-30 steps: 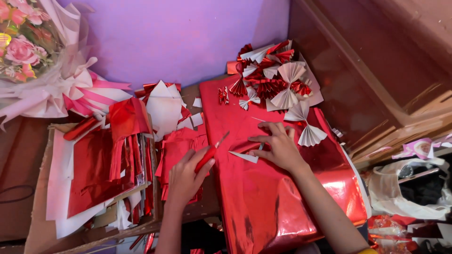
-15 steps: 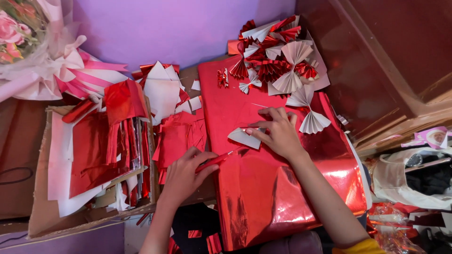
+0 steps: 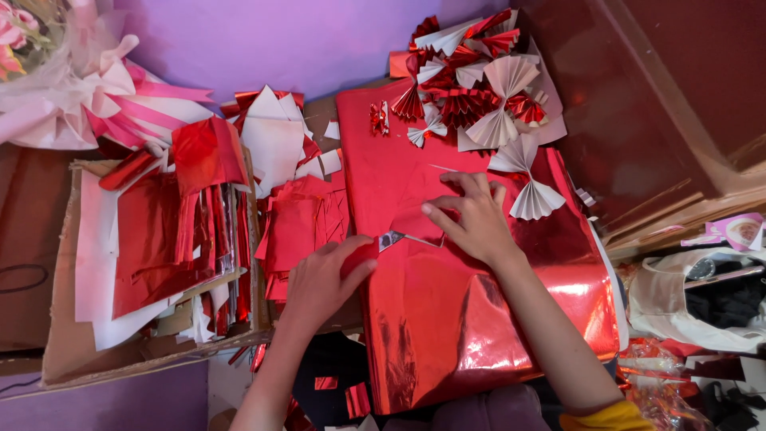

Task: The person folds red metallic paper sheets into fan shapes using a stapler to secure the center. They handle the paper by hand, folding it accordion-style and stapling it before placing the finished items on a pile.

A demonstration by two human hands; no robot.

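Cutting red foil sheet (image 3: 479, 319) | left hand (image 3: 323, 279) gripping scissors (image 3: 375, 246) | right hand (image 3: 475, 219) flat, pinning foil | fan pile (image 3: 479, 88) done, most sheet uncut

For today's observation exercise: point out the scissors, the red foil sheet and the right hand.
scissors (image 3: 392, 239), head view, on the blades.
red foil sheet (image 3: 447, 319), head view, bare middle.
right hand (image 3: 471, 223), head view, back of hand.

Heaped at the top centre: folded paper fans (image 3: 488, 84) in red and white, one white fan (image 3: 533, 191) lying apart just below. On the left, an open cardboard box (image 3: 68, 319) stuffed with red foil offcuts (image 3: 155, 239), beside a loose pile of red scraps (image 3: 299, 223). Top left, a pink-ribboned bouquet (image 3: 76, 96); far right, a white bag (image 3: 678, 299).
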